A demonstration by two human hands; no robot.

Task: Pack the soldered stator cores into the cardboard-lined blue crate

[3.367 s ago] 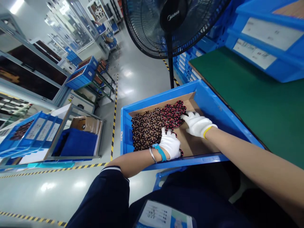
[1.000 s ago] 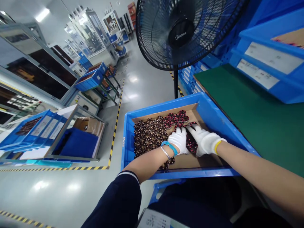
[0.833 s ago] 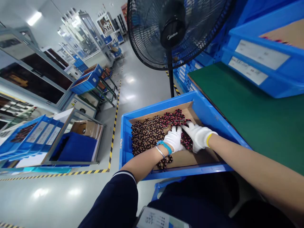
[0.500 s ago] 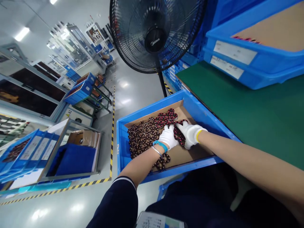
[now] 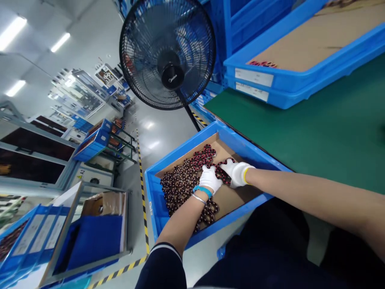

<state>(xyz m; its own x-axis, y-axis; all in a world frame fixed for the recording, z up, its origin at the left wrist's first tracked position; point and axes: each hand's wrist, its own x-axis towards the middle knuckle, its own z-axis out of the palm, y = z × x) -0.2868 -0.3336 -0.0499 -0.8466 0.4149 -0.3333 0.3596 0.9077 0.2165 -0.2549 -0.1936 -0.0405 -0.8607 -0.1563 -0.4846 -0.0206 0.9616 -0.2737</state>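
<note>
A blue bin [image 5: 180, 154] lined with brown cardboard holds several small dark ring-shaped parts [image 5: 180, 182], packed on its left side. Reddish rings [image 5: 204, 155] lie near the far middle. My left hand [image 5: 210, 179], in a white glove with a blue band at the wrist, reaches into the bin, its fingertips on rings at the middle. Just right of it my right hand [image 5: 236, 172], also gloved, has its fingers curled round a small group of red-black rings [image 5: 223, 175]. What the left fingers grip is partly hidden under the glove.
Beyond the bin stands a black fan [image 5: 173, 76]. At the right, stacked blue trays [image 5: 255, 82] rest on a green tabletop [image 5: 319, 132]. A metal-framed cart [image 5: 128, 216] and a striped floor line [image 5: 142, 192] are at the left.
The camera view has shifted, so the fan and trays appear further left. Both hands remain in the bin among the rings, with slight finger movement.
</note>
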